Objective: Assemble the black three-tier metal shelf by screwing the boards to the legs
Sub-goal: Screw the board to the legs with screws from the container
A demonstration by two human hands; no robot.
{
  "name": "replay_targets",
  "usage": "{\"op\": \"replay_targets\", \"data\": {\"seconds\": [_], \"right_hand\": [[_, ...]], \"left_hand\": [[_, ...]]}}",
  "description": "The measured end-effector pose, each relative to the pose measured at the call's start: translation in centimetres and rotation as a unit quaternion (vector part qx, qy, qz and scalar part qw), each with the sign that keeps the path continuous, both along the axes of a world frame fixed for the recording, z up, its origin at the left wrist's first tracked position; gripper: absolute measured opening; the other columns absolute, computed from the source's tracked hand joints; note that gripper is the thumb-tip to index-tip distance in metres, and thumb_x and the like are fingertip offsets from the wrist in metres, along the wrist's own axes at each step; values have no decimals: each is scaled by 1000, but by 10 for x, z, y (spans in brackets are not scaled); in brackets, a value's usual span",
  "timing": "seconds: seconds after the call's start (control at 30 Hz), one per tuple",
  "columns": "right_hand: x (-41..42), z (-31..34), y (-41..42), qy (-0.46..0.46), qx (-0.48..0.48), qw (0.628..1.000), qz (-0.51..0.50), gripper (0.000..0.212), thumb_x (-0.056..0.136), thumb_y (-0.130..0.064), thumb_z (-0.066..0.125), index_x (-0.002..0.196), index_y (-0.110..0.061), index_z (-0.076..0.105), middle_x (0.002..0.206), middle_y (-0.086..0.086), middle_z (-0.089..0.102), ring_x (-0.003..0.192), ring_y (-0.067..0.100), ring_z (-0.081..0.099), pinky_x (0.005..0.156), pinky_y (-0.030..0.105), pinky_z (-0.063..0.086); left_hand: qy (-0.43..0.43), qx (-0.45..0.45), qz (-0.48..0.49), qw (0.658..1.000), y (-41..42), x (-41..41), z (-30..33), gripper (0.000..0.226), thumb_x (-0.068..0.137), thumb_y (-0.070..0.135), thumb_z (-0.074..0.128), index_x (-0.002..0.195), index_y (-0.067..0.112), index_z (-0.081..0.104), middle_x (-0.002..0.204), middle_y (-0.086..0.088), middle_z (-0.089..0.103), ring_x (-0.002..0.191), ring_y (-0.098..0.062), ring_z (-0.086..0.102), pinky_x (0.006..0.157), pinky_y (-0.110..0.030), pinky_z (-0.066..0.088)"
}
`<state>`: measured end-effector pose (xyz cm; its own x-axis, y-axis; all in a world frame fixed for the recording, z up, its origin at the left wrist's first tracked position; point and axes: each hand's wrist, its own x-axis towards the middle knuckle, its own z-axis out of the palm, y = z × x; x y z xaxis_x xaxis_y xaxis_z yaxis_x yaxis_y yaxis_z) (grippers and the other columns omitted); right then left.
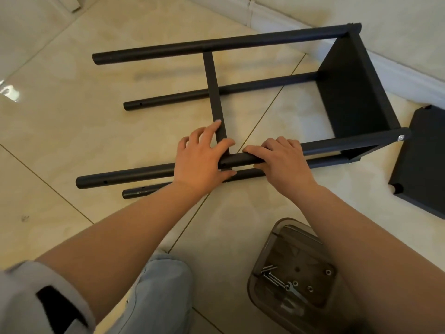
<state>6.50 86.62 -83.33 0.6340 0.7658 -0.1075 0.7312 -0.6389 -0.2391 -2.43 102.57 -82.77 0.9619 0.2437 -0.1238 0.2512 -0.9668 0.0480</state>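
The black shelf frame lies on its side on the tiled floor. One board [351, 90] is fixed at the right end between several round legs. A second board [213, 85] stands edge-on between the top far leg [216, 44] and the top near leg [337, 143]. My left hand [202, 157] rests over that near leg with its fingers spread on the second board's edge. My right hand [281, 160] grips the same leg just to the right, fingers curled over it. A third board [423, 160] lies flat at the right.
A clear plastic tray [272, 244] near my right forearm holds several screws, nuts and a small wrench [295, 291]. A white skirting board [313, 18] runs along the far wall. My knee in light jeans [159, 283] is at the bottom centre.
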Motion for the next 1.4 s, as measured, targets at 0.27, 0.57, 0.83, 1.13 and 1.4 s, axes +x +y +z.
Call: {"op": "replay_targets", "data": {"seconds": [0.27,0.57,0.83,1.13,1.4], "right_hand": [[2,-1,-1,6,11,1000,10,39,95,-19,52,132,-31,48,110,4,57,103,24,46,91,35,26],[-7,37,-13,-30,-76,996,23,51,93,-32,52,140,-23,34,133,4,37,122,23,33,102,36,29],[-44,40,-56,102,-396,911,41,23,89,-21,54,111,-14,59,84,-2,48,77,15,46,67,24,37],[-31,17,-41,56,-289,956,-14,18,93,-16,50,106,-14,61,87,2,55,76,17,50,66,27,37],[-34,-5,-53,-25,-60,993,-97,23,95,-18,51,114,-11,62,105,7,64,96,25,61,71,31,47]], "left_hand": [[-22,-20,33,999,-6,3,-14,46,84,53,56,124,36,41,159,-7,2,132,-26,37,110,-44,28],[32,2,-2,999,13,-3,-10,97,83,55,61,150,32,-6,159,3,-9,135,-21,34,110,-41,30],[43,-1,-42,998,20,-3,-10,98,86,48,61,150,26,-9,159,-1,-9,143,-26,11,116,-42,17],[56,-7,-60,997,-6,-6,-6,97,87,51,57,150,22,-12,158,-6,-13,144,-26,6,117,-41,15],[57,-29,-68,996,-19,-13,-2,97,86,63,48,149,22,-13,157,-7,-15,145,-25,4,117,-39,11]]}}
